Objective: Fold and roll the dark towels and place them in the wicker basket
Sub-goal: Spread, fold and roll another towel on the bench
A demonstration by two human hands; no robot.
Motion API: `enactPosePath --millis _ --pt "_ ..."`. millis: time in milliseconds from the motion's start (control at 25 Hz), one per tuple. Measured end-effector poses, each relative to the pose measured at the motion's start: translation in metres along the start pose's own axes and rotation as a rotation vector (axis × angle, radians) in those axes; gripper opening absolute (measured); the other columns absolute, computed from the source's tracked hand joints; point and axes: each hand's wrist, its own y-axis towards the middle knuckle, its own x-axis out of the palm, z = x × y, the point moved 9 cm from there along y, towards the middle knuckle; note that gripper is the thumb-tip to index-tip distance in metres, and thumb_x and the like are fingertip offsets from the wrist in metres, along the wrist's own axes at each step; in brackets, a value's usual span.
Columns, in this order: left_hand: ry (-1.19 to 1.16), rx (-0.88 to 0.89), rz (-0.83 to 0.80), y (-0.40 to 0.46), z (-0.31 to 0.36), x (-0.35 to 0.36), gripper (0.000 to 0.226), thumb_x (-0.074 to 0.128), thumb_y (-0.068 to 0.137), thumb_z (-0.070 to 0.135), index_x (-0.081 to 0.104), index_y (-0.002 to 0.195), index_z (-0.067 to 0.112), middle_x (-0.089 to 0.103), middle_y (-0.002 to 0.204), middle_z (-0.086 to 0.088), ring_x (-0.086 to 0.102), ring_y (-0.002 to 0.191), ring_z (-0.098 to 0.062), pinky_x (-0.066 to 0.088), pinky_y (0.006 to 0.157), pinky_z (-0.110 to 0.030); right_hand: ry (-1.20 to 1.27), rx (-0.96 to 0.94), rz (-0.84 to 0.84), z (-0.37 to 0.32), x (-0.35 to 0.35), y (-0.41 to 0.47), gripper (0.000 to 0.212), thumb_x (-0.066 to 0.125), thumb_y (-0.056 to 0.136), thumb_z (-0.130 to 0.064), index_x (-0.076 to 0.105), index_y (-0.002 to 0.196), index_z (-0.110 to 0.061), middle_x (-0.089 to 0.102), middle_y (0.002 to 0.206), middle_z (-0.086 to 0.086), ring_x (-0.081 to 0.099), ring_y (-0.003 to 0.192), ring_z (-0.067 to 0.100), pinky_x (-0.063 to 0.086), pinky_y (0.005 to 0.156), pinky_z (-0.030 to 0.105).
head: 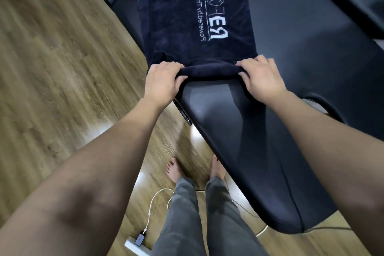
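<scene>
Black padding covered the long bench (259, 131), which was set over a wood-plank floor (52, 68); a white cable (152, 203) and a power strip (135, 244) were seen beside bare feet. A dark towel (187, 16) with white lettering was laid lengthwise on the bench, its near end turned into a small roll. That roll was gripped at its left end by the left hand (163, 81) and at its right end by the right hand (261, 78), fingers curled over it.
</scene>
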Motion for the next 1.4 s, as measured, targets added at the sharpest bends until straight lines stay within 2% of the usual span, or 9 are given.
enactPosePath --millis 200,480,600,760,880,1000,1080,1320,1400 --pt "0.094 -0.009 -0.051 -0.007 0.012 -0.005 0.036 0.036 0.107 0.045 0.052 0.088 0.019 0.068 0.088 -0.004 0.061 0.088 -0.033 0.033 0.078 -0.041 0.179 0.182 -0.136 -0.002 -0.012 -0.012 0.029 0.036 0.109 -0.022 0.055 0.128 -0.013 0.052 0.105 0.009 0.041 0.103 0.031 0.029 0.102 0.039" --pt "0.08 -0.317 -0.207 -0.025 -0.008 0.015 0.058 0.018 0.106 0.058 0.062 0.093 0.022 0.07 0.096 -0.01 0.064 0.089 -0.041 0.038 0.071 -0.038 -0.01 0.188 -0.236 -0.004 0.014 -0.006 0.026 0.022 0.11 -0.03 0.041 0.102 -0.014 0.061 0.067 0.01 0.048 0.065 0.034 0.031 0.094 0.044" --pt "0.095 -0.311 -0.106 -0.019 -0.006 0.006 0.04 0.028 0.107 0.051 0.052 0.098 0.02 0.067 0.092 -0.005 0.06 0.081 -0.035 0.04 0.071 -0.04 -0.136 0.145 -0.115 -0.009 0.012 0.007 0.022 0.037 0.108 -0.033 0.048 0.106 -0.013 0.06 0.081 0.008 0.052 0.076 0.032 0.029 0.087 0.045" --pt "0.248 -0.071 0.172 -0.016 0.029 -0.01 0.009 0.052 0.099 0.024 0.058 0.095 0.018 0.058 0.091 -0.004 0.055 0.082 -0.032 0.034 0.071 -0.043 -0.258 0.068 0.009 -0.02 0.007 0.009 0.024 0.047 0.104 -0.028 0.055 0.1 -0.006 0.062 0.094 0.017 0.057 0.084 0.038 0.028 0.078 0.045" --pt "0.213 0.001 0.264 -0.038 0.044 0.0 0.025 0.052 0.101 0.038 0.066 0.1 0.018 0.063 0.094 -0.002 0.056 0.083 -0.029 0.038 0.072 -0.042 -0.224 0.095 -0.013 -0.017 0.013 0.008 0.027 0.046 0.105 -0.027 0.055 0.097 -0.003 0.066 0.085 0.019 0.06 0.076 0.04 0.035 0.074 0.046" --pt "0.239 -0.04 0.202 -0.061 0.041 0.026 0.048 0.051 0.098 0.052 0.063 0.129 0.018 0.064 0.125 -0.001 0.057 0.112 -0.028 0.041 0.098 -0.044 -0.232 0.088 0.069 -0.019 0.0 0.008 0.04 0.043 0.104 -0.035 0.06 0.087 -0.002 0.064 0.082 0.019 0.058 0.075 0.04 0.039 0.072 0.047" --pt "0.235 -0.063 0.191 -0.062 0.036 0.03 0.049 0.051 0.098 0.05 0.06 0.136 0.021 0.063 0.131 0.001 0.057 0.118 -0.028 0.036 0.109 -0.046 -0.288 0.036 0.151 -0.034 -0.008 0.003 0.044 0.043 0.103 -0.042 0.06 0.088 -0.005 0.06 0.088 0.017 0.055 0.08 0.038 0.038 0.071 0.046" --pt "0.32 -0.079 0.12 -0.033 0.03 0.021 0.045 0.034 0.102 0.055 0.064 0.117 0.026 0.066 0.103 0.004 0.056 0.092 -0.027 0.037 0.083 -0.041 -0.365 -0.087 0.165 -0.057 0.029 -0.02 0.052 0.043 0.103 -0.049 0.055 0.133 -0.007 0.06 0.122 0.017 0.055 0.099 0.04 0.04 0.1 0.053" --pt "0.357 -0.12 0.076 -0.024 0.03 0.017 0.046 0.03 0.102 0.056 0.063 0.104 0.025 0.065 0.095 0.002 0.057 0.087 -0.028 0.037 0.075 -0.042 -0.343 -0.121 0.193 -0.052 0.029 -0.019 0.046 0.042 0.106 -0.042 0.054 0.135 -0.008 0.062 0.117 0.016 0.056 0.096 0.039 0.04 0.097 0.05"
